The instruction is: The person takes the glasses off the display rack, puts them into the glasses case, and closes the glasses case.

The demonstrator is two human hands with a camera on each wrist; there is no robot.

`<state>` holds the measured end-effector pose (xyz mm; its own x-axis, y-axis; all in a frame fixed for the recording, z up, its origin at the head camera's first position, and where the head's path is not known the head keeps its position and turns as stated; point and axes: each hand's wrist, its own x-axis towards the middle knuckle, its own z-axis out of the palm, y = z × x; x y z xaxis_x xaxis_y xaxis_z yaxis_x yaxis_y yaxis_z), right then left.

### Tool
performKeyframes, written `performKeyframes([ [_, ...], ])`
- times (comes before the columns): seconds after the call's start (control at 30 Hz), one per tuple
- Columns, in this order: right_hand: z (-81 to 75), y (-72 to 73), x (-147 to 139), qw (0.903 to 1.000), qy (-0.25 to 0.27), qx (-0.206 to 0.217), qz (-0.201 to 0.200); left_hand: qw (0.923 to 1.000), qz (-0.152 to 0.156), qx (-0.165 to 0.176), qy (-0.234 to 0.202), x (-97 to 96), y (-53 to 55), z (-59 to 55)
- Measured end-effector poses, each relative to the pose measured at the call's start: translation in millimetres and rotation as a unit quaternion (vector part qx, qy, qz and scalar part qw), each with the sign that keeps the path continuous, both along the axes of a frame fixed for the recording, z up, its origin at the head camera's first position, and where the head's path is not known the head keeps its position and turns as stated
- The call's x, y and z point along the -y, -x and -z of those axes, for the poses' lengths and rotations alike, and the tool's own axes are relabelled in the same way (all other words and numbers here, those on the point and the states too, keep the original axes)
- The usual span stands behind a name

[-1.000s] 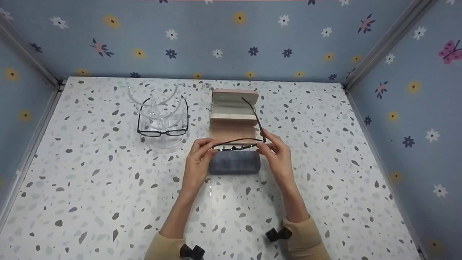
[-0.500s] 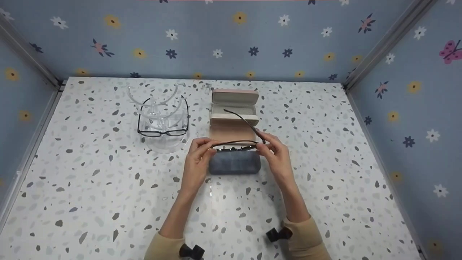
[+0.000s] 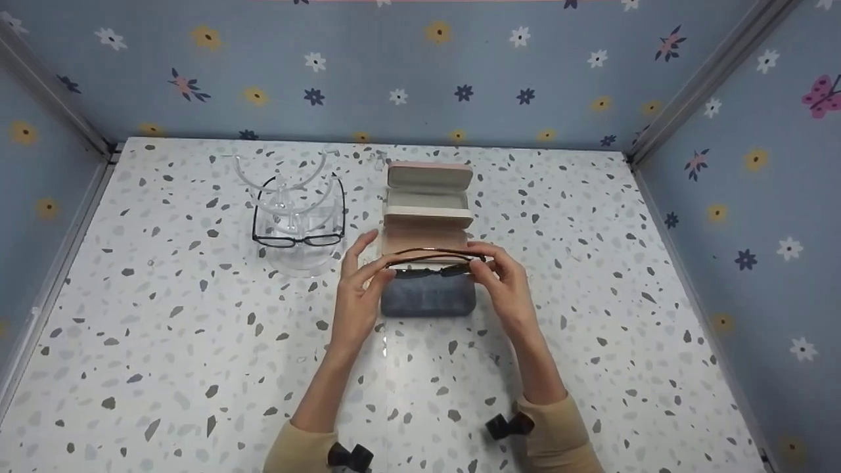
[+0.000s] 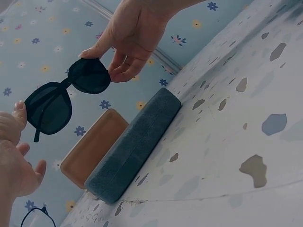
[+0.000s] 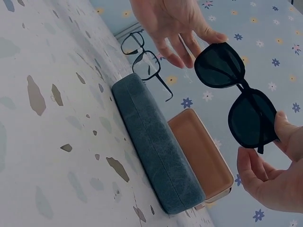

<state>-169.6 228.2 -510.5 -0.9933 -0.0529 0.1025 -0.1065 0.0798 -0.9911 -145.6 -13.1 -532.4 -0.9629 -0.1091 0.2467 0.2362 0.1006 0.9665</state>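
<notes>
Dark sunglasses (image 3: 437, 270) are held up between both hands, just above a blue-grey glasses case (image 3: 428, 294). The left hand (image 3: 358, 295) pinches one end of the frame between thumb and finger, another finger raised away. At the other end, the right hand (image 3: 509, 286) pinches by the hinge. Both temples lie folded across behind the lenses (image 5: 219, 65). The case stands with its lid down in both wrist views. Behind it an open peach-lined case (image 3: 427, 240) sits partly covered by the sunglasses and fingers in the head view.
Beyond the peach-lined case stands another open case with a pale lining (image 3: 428, 200). To the left, black-framed eyeglasses (image 3: 299, 242) rest on a clear display stand (image 3: 282, 194). Flower-patterned walls (image 3: 420, 72) enclose the speckled table (image 3: 197, 341) at the back and sides.
The temple on the right has swung inward from sticking out to folded flat behind the lenses. One finger of the left hand has lifted away from the frame.
</notes>
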Motion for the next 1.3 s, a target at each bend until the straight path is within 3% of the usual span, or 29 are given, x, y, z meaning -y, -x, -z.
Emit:
performKeyframes([
  [0.3,-0.9,1.3,-2.0,0.9999,-0.005,0.007,-0.012,1.0,0.001,-0.004,-0.002,1.6,-0.6,-0.1],
  [0.53,-4.6,2.2,-9.6,0.9973,-0.004,0.032,-0.065,0.9999,-0.015,0.002,-0.005,4.9,1.5,-5.6],
  [0.8,-2.0,4.8,-15.0,0.9915,-0.017,0.072,-0.107,0.9988,-0.014,0.042,0.021,9.3,5.6,-3.3],
  [1.07,-6.9,21.3,-15.3,0.9882,-0.055,0.091,-0.11,0.9961,-0.006,0.076,0.044,15.7,24.5,-1.4],
  [1.3,-12.1,41.2,-12.4,0.9866,-0.093,0.1,-0.088,0.9944,-0.014,0.098,0.037,18.7,48.2,-5.7],
])
